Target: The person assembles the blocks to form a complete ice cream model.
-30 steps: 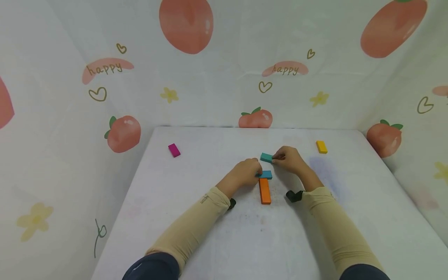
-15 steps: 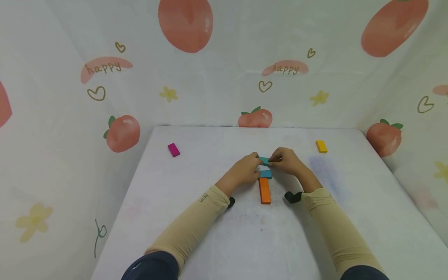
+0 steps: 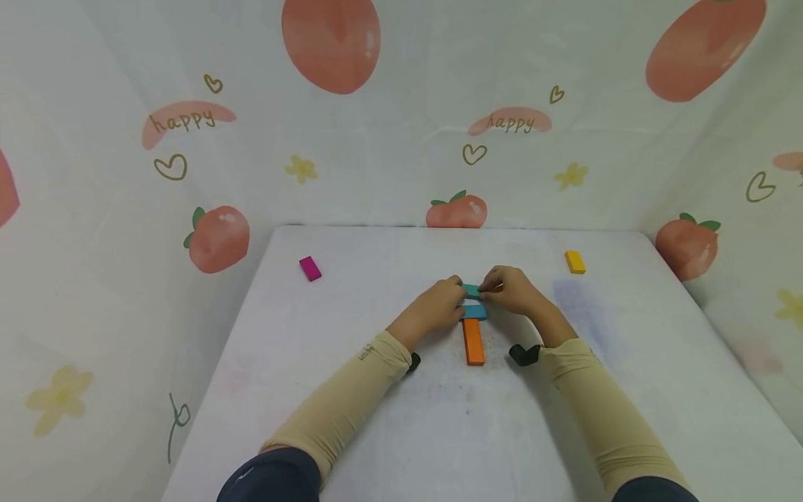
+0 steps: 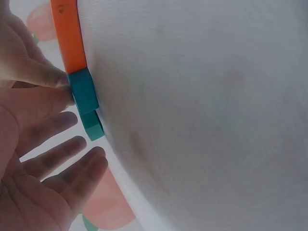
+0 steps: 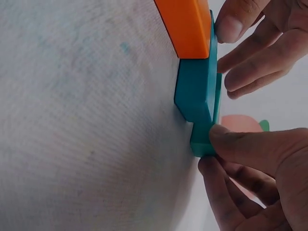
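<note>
In the head view, an orange block [image 3: 474, 341] lies lengthwise, with a blue block [image 3: 474, 312] set crosswise against its far end. Just beyond the blue one is a teal block [image 3: 472, 291]. My right hand [image 3: 511, 289] pinches the teal block's right end between thumb and fingers, also plain in the right wrist view. My left hand [image 3: 436, 310] is at the left ends of both crosswise blocks, thumb by the blue block [image 5: 195, 91] and fingers near the teal one. In the left wrist view, its fingers [image 4: 57, 130] are extended and spread, wrapped round nothing.
A magenta block [image 3: 310, 268] lies at the back left of the white table [image 3: 376, 432], and a yellow block [image 3: 575, 262] at the back right. A printed cloth wall [image 3: 376, 160] rises behind. A black wrist piece [image 3: 524, 355] shows below the right wrist.
The right hand has brought the teal block left and nearer, close behind the blue block. The left hand's fingers have shifted from the blue block out toward the teal block's left end.
</note>
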`<state>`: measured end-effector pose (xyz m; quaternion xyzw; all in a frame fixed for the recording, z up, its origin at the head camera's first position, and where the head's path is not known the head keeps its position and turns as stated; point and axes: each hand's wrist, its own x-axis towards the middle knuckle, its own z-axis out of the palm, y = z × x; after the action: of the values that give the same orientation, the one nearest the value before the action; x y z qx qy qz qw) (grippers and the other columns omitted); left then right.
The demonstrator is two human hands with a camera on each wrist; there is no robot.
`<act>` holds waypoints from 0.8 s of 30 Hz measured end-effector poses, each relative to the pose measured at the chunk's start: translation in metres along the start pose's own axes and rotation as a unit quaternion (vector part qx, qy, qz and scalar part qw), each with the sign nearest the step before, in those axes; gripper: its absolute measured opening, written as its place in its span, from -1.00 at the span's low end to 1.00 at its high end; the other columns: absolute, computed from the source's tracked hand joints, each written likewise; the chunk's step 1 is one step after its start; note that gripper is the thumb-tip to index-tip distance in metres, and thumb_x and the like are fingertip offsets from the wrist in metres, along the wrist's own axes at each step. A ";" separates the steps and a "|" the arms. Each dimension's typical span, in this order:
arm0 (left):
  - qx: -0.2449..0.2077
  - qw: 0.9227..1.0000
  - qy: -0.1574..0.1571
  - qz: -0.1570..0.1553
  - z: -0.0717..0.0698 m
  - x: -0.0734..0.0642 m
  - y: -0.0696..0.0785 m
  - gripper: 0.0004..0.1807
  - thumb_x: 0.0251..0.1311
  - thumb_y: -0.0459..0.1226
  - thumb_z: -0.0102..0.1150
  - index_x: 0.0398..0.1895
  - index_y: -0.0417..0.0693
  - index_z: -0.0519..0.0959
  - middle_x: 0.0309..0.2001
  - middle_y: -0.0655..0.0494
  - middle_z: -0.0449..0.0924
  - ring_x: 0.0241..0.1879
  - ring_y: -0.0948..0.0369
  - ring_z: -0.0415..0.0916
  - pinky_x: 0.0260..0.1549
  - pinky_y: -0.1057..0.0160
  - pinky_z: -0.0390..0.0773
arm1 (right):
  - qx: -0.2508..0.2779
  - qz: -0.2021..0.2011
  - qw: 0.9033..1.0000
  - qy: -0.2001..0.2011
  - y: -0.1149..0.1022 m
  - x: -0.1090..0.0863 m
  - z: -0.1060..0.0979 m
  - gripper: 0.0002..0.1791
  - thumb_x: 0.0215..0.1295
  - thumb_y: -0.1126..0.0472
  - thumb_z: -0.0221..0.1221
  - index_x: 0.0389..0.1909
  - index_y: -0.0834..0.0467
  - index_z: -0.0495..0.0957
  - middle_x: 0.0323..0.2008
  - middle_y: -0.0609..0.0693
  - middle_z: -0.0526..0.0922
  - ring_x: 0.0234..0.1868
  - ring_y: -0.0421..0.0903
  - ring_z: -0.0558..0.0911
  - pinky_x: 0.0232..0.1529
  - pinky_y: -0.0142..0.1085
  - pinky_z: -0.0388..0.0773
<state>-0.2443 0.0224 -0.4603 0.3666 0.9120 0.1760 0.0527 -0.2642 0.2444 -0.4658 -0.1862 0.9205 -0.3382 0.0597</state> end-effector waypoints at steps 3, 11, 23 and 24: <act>0.000 1.000 -0.004 0.001 0.000 0.001 0.000 -0.74 0.49 -0.28 0.22 0.10 -0.24 0.72 0.17 -0.13 0.61 -0.11 0.13 0.61 -0.02 0.26 0.63 | 0.003 0.000 1.000 -0.010 -0.001 0.000 0.000 -0.91 0.35 0.43 0.35 -0.19 0.35 0.80 -0.13 0.21 0.73 -0.04 0.14 0.71 0.07 0.05 0.73; 0.001 1.000 -0.009 -0.001 0.001 0.001 0.000 -0.72 0.51 -0.26 0.22 0.13 -0.22 0.70 0.22 -0.13 0.59 -0.06 0.13 0.62 0.00 0.26 0.62 | -0.003 -0.006 1.000 -0.012 -0.003 -0.002 0.001 -0.91 0.34 0.42 0.36 -0.20 0.34 0.80 -0.13 0.20 0.72 -0.04 0.15 0.71 0.06 0.05 0.72; -0.007 1.000 -0.022 -0.011 0.000 0.001 0.001 -0.73 0.52 -0.27 0.21 0.15 -0.21 0.66 0.09 -0.07 0.57 -0.13 0.18 0.51 -0.08 0.32 0.54 | -0.004 -0.024 1.000 -0.014 -0.003 -0.005 0.003 -0.90 0.36 0.45 0.32 -0.21 0.33 0.81 -0.14 0.19 0.72 -0.03 0.14 0.70 0.06 0.04 0.73; -0.007 1.000 -0.023 -0.011 -0.001 0.000 0.001 -0.73 0.52 -0.27 0.21 0.15 -0.21 0.66 0.08 -0.07 0.57 -0.13 0.18 0.50 -0.08 0.32 0.53 | -0.004 -0.027 1.000 -0.014 -0.003 -0.005 0.004 -0.90 0.36 0.45 0.32 -0.21 0.33 0.81 -0.14 0.19 0.73 -0.03 0.14 0.70 0.06 0.05 0.73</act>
<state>-0.2439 0.0229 -0.4588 0.3601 0.9133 0.1735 0.0781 -0.2576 0.2422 -0.4673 -0.2158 0.9156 -0.3336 0.0628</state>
